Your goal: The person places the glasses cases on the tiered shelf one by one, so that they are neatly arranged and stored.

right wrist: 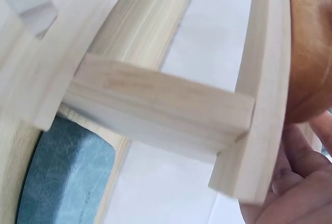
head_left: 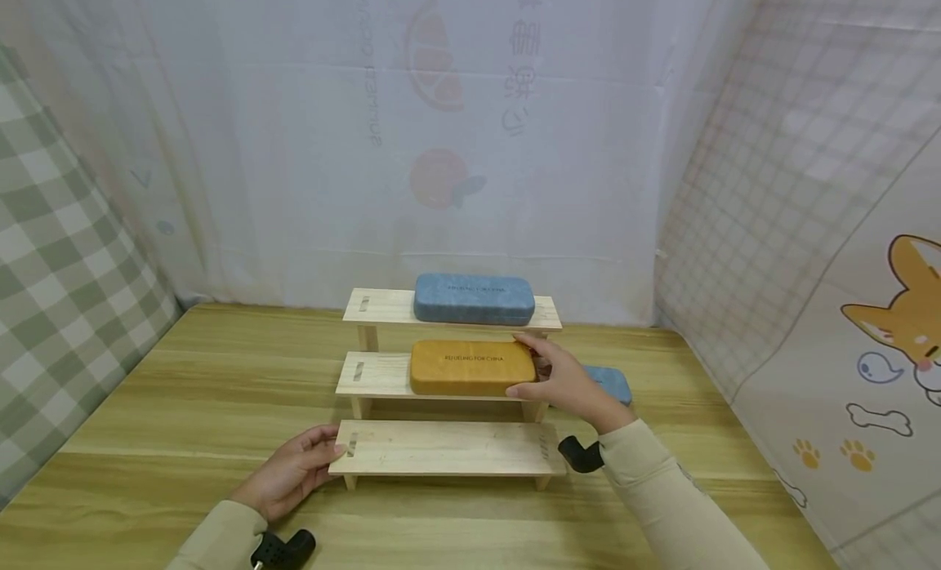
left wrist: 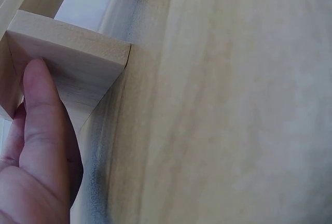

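Observation:
A three-step wooden shelf (head_left: 382, 376) stands on the table. A blue case (head_left: 474, 299) lies on its top step. An orange case (head_left: 472, 367) lies on the middle step, and my right hand (head_left: 562, 380) grips its right end, fingers over the top and thumb at the front. The right wrist view shows the shelf's underside (right wrist: 155, 105) and the orange case's end (right wrist: 308, 47) by my fingers (right wrist: 290, 182). My left hand (head_left: 294, 469) rests against the left end of the bare bottom step (head_left: 444, 447); its thumb (left wrist: 39, 110) presses the step's corner (left wrist: 72, 60).
A second blue case (head_left: 610, 382) lies on the wooden table (head_left: 184, 390) behind the shelf's right side, also seen under the shelf as a blue case (right wrist: 62, 177). Cloth walls close in the left, back and right. Bare tabletop stretches to the left.

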Tool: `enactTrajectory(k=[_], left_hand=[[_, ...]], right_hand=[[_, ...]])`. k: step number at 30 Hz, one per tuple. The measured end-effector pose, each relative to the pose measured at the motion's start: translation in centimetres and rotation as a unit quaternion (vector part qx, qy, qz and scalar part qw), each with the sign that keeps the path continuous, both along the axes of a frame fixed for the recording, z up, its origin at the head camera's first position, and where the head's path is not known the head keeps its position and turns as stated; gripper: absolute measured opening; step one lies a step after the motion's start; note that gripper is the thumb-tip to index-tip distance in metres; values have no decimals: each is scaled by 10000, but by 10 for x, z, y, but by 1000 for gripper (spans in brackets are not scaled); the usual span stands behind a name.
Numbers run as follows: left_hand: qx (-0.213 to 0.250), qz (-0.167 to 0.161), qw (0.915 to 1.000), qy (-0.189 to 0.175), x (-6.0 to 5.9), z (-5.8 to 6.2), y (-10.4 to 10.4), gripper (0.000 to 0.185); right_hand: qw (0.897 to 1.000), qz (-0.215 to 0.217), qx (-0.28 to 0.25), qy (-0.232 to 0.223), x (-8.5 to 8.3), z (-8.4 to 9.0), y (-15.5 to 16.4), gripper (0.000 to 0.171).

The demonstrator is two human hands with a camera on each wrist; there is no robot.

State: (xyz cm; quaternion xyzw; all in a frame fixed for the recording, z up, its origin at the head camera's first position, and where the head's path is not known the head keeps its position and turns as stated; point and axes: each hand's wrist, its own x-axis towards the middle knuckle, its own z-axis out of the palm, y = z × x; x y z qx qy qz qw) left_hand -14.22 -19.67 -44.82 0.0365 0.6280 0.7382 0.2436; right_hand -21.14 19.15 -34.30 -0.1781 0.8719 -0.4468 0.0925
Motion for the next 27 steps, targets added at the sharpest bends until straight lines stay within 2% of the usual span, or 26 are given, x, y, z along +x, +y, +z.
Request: enactTrajectory(k=[9,18,27], left_hand=[[52,17,10000,-40,-1,-2,0,71],[131,8,9999,-75,-1,-3,0,72],[127,33,9999,-21,-1,-6,0,71]], right_hand=[[9964,-48,-7,852,9,-6,26,71],[9935,-549,23,1001,9,-9,60,66],[9904,-997,333,902,-1,-27,94,70]])
